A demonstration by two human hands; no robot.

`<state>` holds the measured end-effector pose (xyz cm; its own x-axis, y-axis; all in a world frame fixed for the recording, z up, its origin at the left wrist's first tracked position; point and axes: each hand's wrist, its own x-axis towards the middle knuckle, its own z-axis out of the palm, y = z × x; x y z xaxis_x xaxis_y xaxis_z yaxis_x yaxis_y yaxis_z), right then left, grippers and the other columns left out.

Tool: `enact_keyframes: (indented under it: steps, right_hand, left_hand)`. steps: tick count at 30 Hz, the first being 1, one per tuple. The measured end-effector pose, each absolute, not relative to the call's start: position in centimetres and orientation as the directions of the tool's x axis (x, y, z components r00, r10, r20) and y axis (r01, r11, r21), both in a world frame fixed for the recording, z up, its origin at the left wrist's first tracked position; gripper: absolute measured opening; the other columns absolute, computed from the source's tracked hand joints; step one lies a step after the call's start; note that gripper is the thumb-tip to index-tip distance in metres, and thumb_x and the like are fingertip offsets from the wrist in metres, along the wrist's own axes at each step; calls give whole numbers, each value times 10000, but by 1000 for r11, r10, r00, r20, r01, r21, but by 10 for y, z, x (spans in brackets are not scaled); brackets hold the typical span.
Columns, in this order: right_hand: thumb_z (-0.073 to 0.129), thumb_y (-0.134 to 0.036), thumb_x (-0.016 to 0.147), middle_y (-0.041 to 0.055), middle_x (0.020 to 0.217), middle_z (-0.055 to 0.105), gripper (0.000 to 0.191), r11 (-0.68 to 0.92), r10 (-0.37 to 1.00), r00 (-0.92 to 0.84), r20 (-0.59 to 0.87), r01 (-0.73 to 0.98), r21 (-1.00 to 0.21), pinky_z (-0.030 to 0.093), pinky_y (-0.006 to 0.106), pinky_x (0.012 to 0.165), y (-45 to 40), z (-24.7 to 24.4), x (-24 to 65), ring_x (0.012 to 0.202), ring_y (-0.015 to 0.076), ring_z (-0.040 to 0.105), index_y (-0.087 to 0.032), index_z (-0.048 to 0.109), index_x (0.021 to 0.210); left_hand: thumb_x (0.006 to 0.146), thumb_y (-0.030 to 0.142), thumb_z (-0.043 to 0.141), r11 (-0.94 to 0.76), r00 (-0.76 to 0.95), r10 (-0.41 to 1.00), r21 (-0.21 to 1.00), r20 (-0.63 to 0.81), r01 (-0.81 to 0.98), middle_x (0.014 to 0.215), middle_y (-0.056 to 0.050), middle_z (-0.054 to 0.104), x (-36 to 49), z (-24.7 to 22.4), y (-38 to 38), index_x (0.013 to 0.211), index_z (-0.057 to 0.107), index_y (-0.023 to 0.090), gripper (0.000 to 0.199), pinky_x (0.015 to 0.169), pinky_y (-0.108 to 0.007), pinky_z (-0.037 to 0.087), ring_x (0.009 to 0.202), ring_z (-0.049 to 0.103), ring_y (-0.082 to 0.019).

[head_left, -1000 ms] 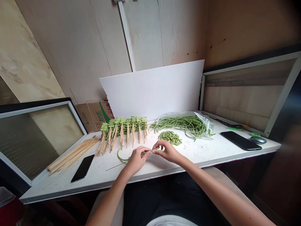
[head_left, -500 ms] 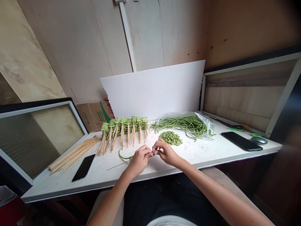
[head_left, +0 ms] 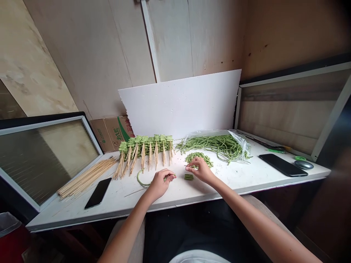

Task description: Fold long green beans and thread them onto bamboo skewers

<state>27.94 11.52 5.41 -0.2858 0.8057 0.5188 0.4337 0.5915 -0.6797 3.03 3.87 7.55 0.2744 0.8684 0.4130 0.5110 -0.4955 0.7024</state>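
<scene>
My left hand (head_left: 160,182) is closed around a long green bean (head_left: 140,179). The bean's loose end curls out to the left over the white table, and a short tip shows at my fingertips. My right hand (head_left: 201,170) hovers over the table with thumb and fingertips pinched together; whatever is between them is too small to make out. Just below those fingertips lies a neat row of short bean pieces (head_left: 188,176). Behind the same hand is a loose heap of cut bean pieces (head_left: 207,160), partly covered by it. A single thin skewer (head_left: 134,192) lies left of my left hand.
Skewered bean bundles (head_left: 145,142) are stacked at the back, sticks towards me. Whole long beans fill a clear plastic bag (head_left: 216,144). Bare bamboo skewers (head_left: 85,177) and a phone (head_left: 98,193) lie left; another phone (head_left: 282,165) and a mouse (head_left: 304,164) lie right. A white board (head_left: 181,106) stands behind.
My hands have come apart. The right one moved right, away from the bean, and the row of short pieces now shows. The left one keeps the long bean.
</scene>
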Motion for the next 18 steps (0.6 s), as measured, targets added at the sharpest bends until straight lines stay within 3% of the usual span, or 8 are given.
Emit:
enact_keyframes:
  steps: [3,8,14,18]
  right_hand:
    - [738,-525,872,96,878,684,309,557,827,-327,457,583,-591,440,422,834,116,42,281,967,310,571,-229,808,816]
    - [675,-495,931,93,837,703,321,568,815,-338,471,631,-528,429,397,813,116,35,278,935,305,578,-223,803,819]
    - [465,-574,1031,103,944,753,507,567,823,-297,484,461,-682,470,395,845,112,53,275,967,289,646,-196,788,931]
    - [559,-600,985,93,988,765,464,579,785,-452,425,289,-762,498,327,723,94,63,263,880,239,688,-197,787,1002]
  left_hand:
    - [995,392,599,-478,277,878,709,390,519,965,-80,748,33,74,38,967,775,183,275,822,-313,508,897,675,-213]
    - [1023,417,538,-462,278,887,683,370,565,1049,-94,705,33,74,38,1038,791,198,335,854,-327,508,948,658,-223]
    - [1053,353,458,-481,304,877,658,372,580,1134,-89,596,30,69,39,1251,725,235,352,906,-339,510,963,626,-199]
    - [1001,277,553,-486,271,873,683,406,545,1063,-71,631,35,69,39,1288,666,233,312,881,-331,515,927,608,-192]
